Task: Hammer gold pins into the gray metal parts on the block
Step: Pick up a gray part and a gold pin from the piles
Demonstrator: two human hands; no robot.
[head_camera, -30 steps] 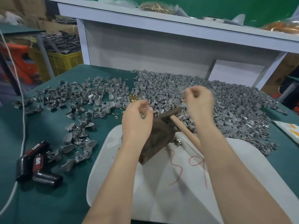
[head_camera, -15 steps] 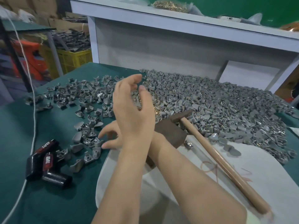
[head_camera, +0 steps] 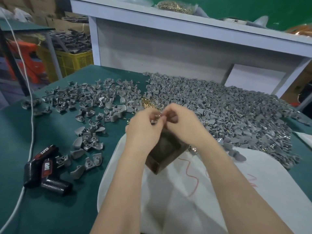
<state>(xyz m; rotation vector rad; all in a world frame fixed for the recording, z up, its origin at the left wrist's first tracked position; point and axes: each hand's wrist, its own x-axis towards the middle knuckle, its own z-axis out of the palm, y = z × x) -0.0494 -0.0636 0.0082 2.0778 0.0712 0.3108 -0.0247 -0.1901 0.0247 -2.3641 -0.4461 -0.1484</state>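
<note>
Gray metal parts lie heaped in a broad pile across the far right of the green counter, and more of them are scattered loosely over its left half. Between the 2 spreads sits a little mound of gold pins, just beyond the hands. A dark block stands on the far edge of a white sheet marked with red scrawl, near the middle of the scene.

Both hands are raised together directly over the block's far end. The left hand and the right hand have their fingers curled inward, the fingertips meeting on a small piece that glints gray and gold. Motion blur hides whether it is a part, a pin or both.

On the near left of the counter lies a black tool labelled TAPER, with a white cable running past it. Behind the counter stands a white shelf, and at far left a yellow crate.
</note>
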